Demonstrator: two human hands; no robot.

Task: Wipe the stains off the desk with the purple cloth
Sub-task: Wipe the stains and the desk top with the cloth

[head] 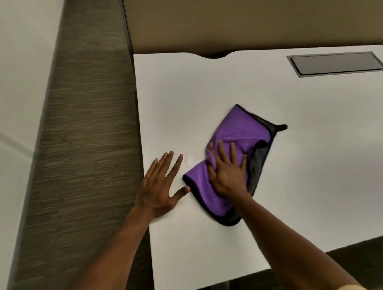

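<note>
Right hand [228,174] flat, fingers spread, pressing purple cloth [237,140] onto white surface [305,156]; left hand [159,186] flat, empty, beside cloth.

Head view looks steeply down, close over the desk [305,156], slightly blurred.

Count per head view, items showing as follows. Cloths: 1 purple microfibre cloth w/ black trim and grey underside [237,140], lying on the desk. Desks: 1 white flat-topped desk [305,156]. Cable hatches: 1 grey rectangular recessed panel [336,63], sitting in desk top nr back edge. Partitions: 1 tan fabric divider panel [243,21], standing behind desk. Hands: 2 showing, bare left hand [158,187] and bare right hand [227,173]. Stains: none I am making out on the surface, image being soft.
</note>
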